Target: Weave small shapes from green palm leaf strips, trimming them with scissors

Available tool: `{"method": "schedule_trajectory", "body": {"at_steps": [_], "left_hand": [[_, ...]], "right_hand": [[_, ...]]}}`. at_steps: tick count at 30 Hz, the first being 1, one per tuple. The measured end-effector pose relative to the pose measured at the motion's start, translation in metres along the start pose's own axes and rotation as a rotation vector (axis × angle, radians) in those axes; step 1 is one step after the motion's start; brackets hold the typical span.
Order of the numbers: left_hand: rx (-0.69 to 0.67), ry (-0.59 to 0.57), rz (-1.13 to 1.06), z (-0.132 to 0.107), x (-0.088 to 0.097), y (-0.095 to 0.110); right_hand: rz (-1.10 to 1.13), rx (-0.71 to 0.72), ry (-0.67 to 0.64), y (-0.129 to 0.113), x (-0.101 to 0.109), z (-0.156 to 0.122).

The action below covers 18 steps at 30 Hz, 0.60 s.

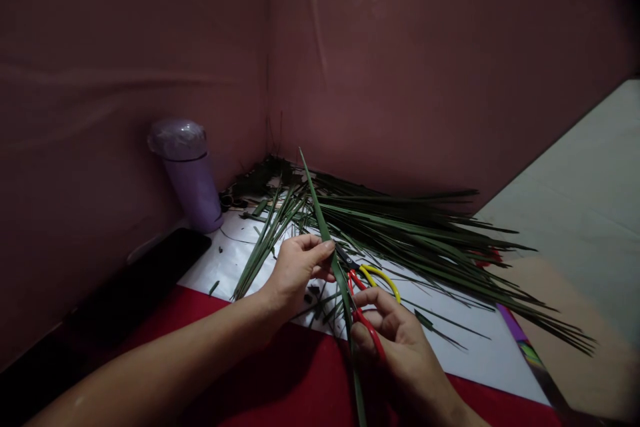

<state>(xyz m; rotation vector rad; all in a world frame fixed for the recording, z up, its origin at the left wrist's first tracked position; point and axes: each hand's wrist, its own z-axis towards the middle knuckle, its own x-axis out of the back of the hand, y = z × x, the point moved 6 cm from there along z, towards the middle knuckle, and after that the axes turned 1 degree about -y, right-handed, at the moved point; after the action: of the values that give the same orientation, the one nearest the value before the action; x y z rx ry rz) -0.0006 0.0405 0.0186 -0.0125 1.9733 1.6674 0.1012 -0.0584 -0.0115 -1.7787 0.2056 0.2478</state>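
Note:
My left hand [300, 260] pinches a long green leaf blade [319, 210] between thumb and fingers. The leaf points up and away, and its lower end runs down past my right hand [395, 333]. That hand is closed around a red-handled tool [369, 333] whose thin tip is close beside the leaf; its exact kind is partly hidden by my fingers. Just beyond, scissors [380, 275] with black blades and red and yellow handles lie by the leaf, their blade tips hidden behind it.
A large bundle of long leaves [425, 227] spreads right over a white sheet [480, 347]. Thinner strips [265, 240] lie left. A purple tumbler [193, 187] and a dark flat object [185, 250] stand near the wall. Red cloth [225, 373] covers the front.

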Motion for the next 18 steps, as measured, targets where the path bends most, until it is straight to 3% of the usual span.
{"method": "schedule_trajectory", "body": {"at_steps": [18], "left_hand": [[0.018,0.007,-0.017,-0.0036,-0.0024,-0.0027]], "right_hand": [[0.003,0.033,-0.034,-0.0010,-0.0025,0.0008]]}}
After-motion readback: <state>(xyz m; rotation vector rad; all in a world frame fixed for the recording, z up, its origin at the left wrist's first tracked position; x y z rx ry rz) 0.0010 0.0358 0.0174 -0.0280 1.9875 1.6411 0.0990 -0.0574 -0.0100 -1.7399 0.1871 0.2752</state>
